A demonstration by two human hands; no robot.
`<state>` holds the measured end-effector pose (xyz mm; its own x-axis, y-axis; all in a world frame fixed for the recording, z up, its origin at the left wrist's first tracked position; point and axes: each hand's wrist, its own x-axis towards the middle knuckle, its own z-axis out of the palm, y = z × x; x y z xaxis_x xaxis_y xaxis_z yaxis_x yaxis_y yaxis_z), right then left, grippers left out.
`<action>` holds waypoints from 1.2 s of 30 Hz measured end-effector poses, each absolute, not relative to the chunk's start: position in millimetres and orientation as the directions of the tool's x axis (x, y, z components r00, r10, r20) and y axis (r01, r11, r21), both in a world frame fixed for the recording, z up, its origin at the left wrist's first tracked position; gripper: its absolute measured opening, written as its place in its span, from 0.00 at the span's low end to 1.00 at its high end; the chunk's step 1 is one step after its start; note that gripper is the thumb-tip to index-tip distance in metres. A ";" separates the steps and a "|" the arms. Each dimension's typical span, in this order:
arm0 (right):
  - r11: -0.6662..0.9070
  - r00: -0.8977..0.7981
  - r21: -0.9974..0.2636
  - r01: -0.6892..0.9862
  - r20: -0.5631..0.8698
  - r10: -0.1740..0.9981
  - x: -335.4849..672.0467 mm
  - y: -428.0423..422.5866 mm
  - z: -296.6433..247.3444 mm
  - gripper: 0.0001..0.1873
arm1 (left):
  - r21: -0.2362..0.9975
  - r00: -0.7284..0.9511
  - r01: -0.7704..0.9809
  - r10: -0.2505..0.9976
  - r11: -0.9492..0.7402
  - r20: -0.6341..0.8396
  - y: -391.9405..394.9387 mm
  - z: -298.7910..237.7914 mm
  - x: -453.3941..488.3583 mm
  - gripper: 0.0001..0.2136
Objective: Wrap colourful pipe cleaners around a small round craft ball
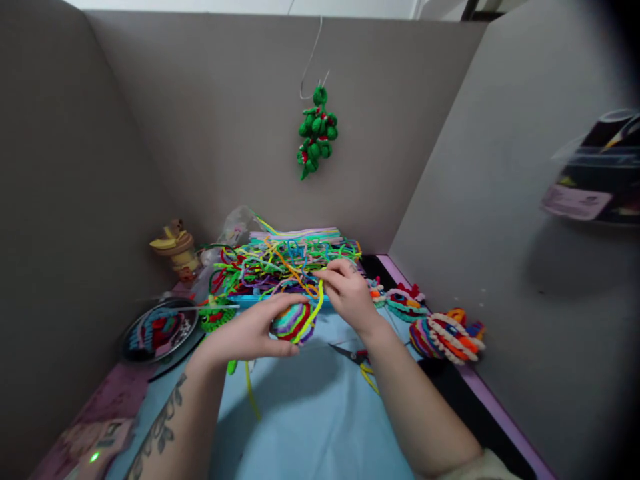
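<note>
My left hand (263, 330) is closed around a round piece (293, 321) wound in rainbow stripes of fuzzy stems, thumb below and fingers above. From its right side a yellow pipe cleaner (318, 303) runs upward. My right hand (346, 290) pinches the upper end of that stem between thumb and fingers. Below the hands, scissors (353, 354) lie with dark blades and a yellow handle, partly hidden by my right forearm. Another yellow stem (251, 393) hangs or lies beneath my left wrist; which one I cannot tell.
Behind my hands a blue tray (245, 300) is heaped with tangled pipe cleaners (295, 257). Finished-looking striped pieces (445, 337) sit at the right. A round dish (130, 353) and a small pot (176, 250) stand left. Panels enclose three sides; a green ornament (317, 130) hangs at the back.
</note>
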<state>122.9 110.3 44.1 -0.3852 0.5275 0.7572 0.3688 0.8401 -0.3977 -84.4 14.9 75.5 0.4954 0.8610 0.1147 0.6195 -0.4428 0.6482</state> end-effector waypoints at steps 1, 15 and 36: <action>0.818 -0.343 -0.424 0.389 0.757 0.556 124.2 112.3 43.7 0.14 | 0.646 0.458 0.635 0.880 -0.424 0.127 15.4 75.8 -85.4 0.32; 0.741 -0.056 -0.672 -0.021 0.740 0.670 109.8 58.4 62.4 0.04 | 0.539 0.005 0.778 0.860 -0.324 0.510 27.8 62.5 -71.6 0.31; 0.569 -0.270 -0.807 0.160 0.518 0.811 102.1 77.8 59.7 0.13 | 0.934 -0.165 0.263 0.942 -0.242 0.291 35.8 52.0 -63.8 0.34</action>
